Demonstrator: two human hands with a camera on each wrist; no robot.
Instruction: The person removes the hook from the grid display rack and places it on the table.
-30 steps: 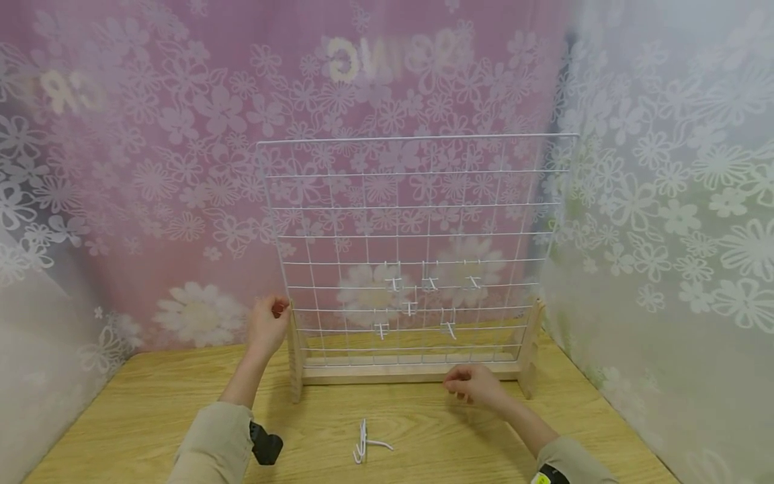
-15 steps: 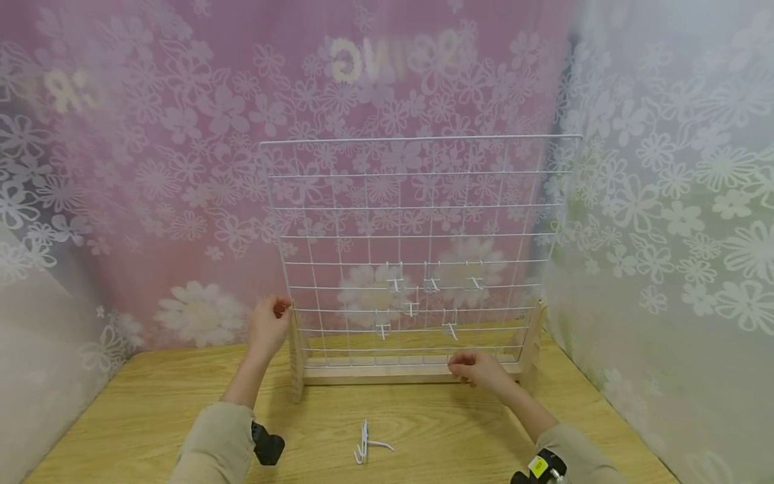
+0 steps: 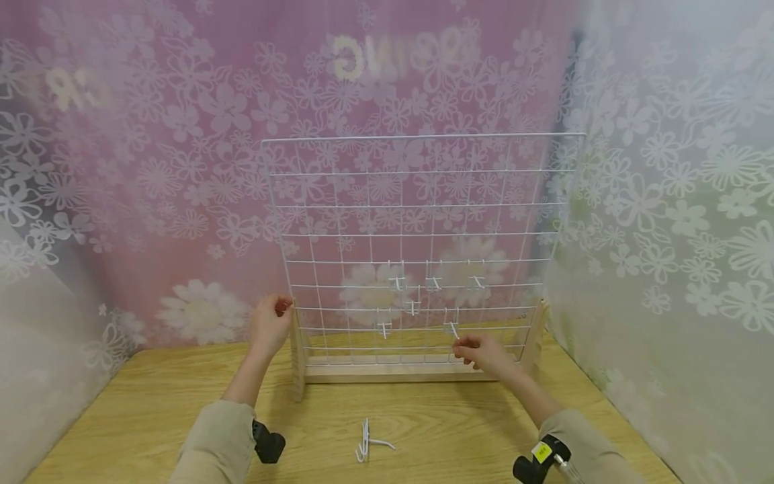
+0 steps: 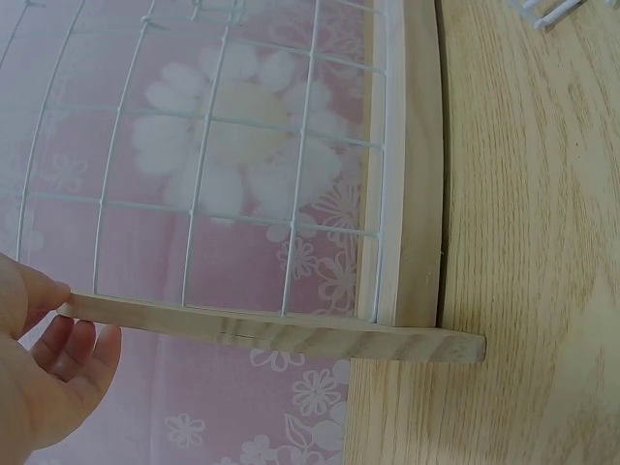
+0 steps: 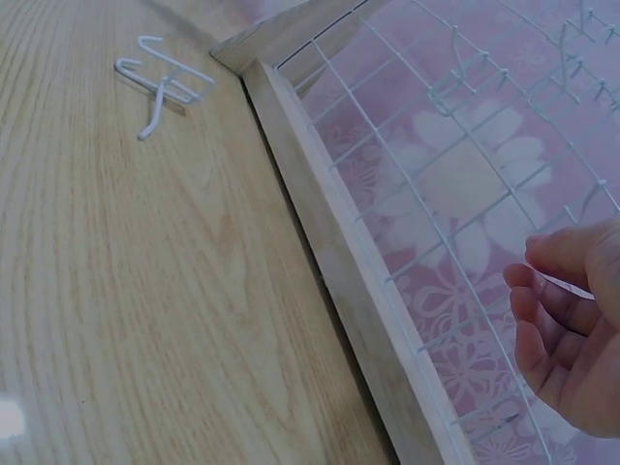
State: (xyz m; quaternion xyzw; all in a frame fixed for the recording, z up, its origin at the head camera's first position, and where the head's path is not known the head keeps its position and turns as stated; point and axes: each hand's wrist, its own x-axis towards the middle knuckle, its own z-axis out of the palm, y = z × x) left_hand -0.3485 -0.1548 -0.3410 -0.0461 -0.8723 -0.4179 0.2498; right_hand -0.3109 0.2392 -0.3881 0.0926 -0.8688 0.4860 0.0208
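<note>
A white wire grid panel (image 3: 417, 234) stands upright in a wooden stand (image 3: 387, 378). Several white wire hooks hang on its lower half. My left hand (image 3: 270, 325) pinches the top end of the stand's left upright (image 4: 271, 332), thumb on one side and fingers on the other. In front of the grid's lower right part is my right hand (image 3: 486, 356), its fingers loosely bent with nothing between them. Its fingertips are right below the tip of the lower right hook (image 3: 451, 328). The right wrist view shows a gap between thumb (image 5: 562, 254) and fingers.
One loose white wire hook (image 3: 365, 441) lies on the wood-grain table (image 3: 447, 437) in front of the stand; the right wrist view shows this loose hook (image 5: 165, 82) too. A pink floral curtain (image 3: 199, 134) hangs behind, and a pale floral sheet (image 3: 671, 235) on the right.
My right hand has risen from in front of the stand's bottom bar to just under the lower right hook. My left hand keeps its place on the upright.
</note>
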